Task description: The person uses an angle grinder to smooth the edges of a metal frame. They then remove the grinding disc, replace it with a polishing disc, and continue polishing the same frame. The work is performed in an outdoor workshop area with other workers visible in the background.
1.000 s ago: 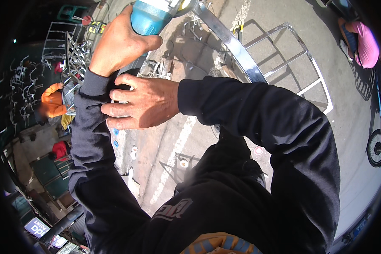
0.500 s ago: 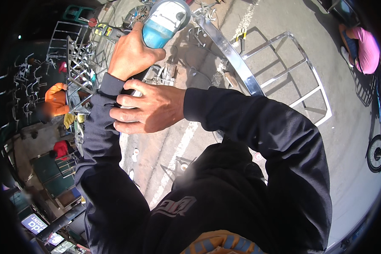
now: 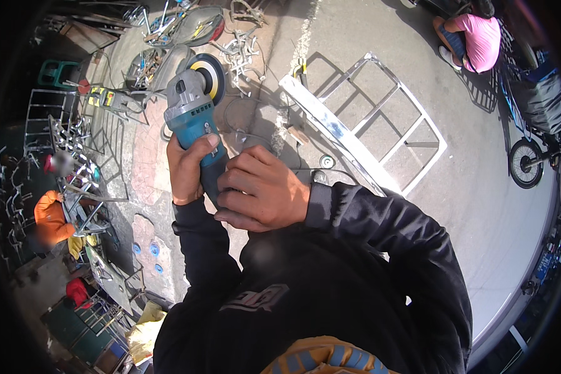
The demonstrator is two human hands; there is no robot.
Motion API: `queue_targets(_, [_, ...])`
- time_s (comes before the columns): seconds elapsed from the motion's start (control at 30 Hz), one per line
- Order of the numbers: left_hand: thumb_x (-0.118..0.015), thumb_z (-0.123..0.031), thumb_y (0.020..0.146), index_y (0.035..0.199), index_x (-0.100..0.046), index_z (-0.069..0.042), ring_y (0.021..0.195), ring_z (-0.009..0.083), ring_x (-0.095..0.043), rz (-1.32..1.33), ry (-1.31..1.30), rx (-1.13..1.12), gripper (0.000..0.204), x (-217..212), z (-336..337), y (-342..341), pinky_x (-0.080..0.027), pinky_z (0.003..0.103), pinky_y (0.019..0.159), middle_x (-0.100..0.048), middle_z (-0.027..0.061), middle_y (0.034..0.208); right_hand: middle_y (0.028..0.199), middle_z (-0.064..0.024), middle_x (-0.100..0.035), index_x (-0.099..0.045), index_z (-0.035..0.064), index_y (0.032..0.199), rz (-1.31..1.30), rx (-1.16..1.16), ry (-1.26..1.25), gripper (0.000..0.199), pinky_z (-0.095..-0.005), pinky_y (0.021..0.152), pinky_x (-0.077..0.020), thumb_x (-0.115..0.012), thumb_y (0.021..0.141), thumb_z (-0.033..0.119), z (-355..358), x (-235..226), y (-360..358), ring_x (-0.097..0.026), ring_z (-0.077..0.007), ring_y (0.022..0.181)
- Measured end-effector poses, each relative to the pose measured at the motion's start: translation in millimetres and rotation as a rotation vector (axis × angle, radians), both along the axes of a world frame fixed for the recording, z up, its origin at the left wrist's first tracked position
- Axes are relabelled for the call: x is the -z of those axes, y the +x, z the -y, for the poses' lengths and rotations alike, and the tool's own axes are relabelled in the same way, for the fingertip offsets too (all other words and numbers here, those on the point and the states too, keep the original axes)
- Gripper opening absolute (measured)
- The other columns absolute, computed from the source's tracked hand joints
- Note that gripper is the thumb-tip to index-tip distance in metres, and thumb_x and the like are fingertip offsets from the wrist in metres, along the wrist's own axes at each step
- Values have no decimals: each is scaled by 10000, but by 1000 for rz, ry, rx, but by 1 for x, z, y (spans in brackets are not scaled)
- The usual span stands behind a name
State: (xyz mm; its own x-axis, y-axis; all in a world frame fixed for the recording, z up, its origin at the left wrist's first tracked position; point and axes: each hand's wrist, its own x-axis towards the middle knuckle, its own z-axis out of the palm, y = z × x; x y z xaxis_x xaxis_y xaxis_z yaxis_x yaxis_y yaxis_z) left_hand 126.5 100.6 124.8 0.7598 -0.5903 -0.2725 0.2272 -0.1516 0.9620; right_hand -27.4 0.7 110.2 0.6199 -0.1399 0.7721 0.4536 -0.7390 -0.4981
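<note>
A teal and grey angle grinder [image 3: 196, 124] is in front of me, its round disc [image 3: 210, 76] turned up and away from my body. My left hand [image 3: 186, 171] grips the grinder's teal body, with the thumb lying along its top. Closed around the dark rear end is my right hand [image 3: 265, 192], its curled fingers hiding much of that part. To the right, a welded metal frame [image 3: 340, 131] of a broad shiny bar and thinner tubes lies on the ground.
Bent metal tubes [image 3: 240, 56] and a basin of parts [image 3: 196, 26] lie ahead. A yellow-handled tool [image 3: 301, 67] sits by the frame's far end. A person in pink [image 3: 480, 40] crouches far right, near a wheel [image 3: 525, 163]; another in orange [image 3: 51, 218] is at left.
The grinder has come back closer to my body and tilted, so its disc now shows. My right hand has moved from my left sleeve to the grinder's rear end. My view has shifted.
</note>
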Motion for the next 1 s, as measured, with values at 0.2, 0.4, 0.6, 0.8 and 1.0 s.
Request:
queue_targets(0.2, [-795, -113, 785, 1161, -602, -1, 826, 125, -625, -4, -11, 374, 438, 18, 29, 49, -525, 298, 789, -661, 38, 971, 790, -48, -620, -676, 66, 783, -346, 408, 259, 210, -376, 645, -439, -849, 822, 177, -9, -12, -32, -568, -256, 671])
queue_targets(0.4, [-797, -112, 787, 1236, -586, -24, 838, 123, -613, -96, -65, 595, 504, 28, 46, 70, -513, 293, 772, -645, 28, 993, 971, -149, -664, -707, -3, 915, -533, 1138, 167, 167, -433, 756, -489, -827, 810, 45, -23, -25, -54, -625, -352, 875])
queue_targets(0.6, [-800, -42, 806, 1291, -549, -6, 896, 121, -640, -94, -168, 761, 547, 17, 70, 89, -544, 295, 825, -667, 54, 1035, 1462, -193, -462, -420, 100, 1514, -1037, 1505, -93, 815, -601, 1160, -262, -795, 877, 443, -12, -2, -66, -402, -412, 1398])
queue_targets(0.8, [-848, -124, 747, 1246, -573, 9, 944, 203, -694, 275, -178, 935, 585, -4, 92, 97, -553, 341, 871, -709, 121, 1075, 1500, -190, -422, -362, 114, 1565, -1102, 1613, -140, 946, -644, 1217, -144, -800, 839, 535, -4, 30, -63, -338, -409, 1458])
queue_targets(1.0, [-892, -199, 722, 1185, -527, 13, 907, 372, -756, 716, -93, 1067, 627, -21, 101, 103, -583, 435, 816, -745, 208, 994, 1496, -198, -433, -389, 124, 1543, -1040, 1640, -71, 896, -644, 1201, -229, -807, 838, 487, -5, 31, -56, -354, -433, 1443])
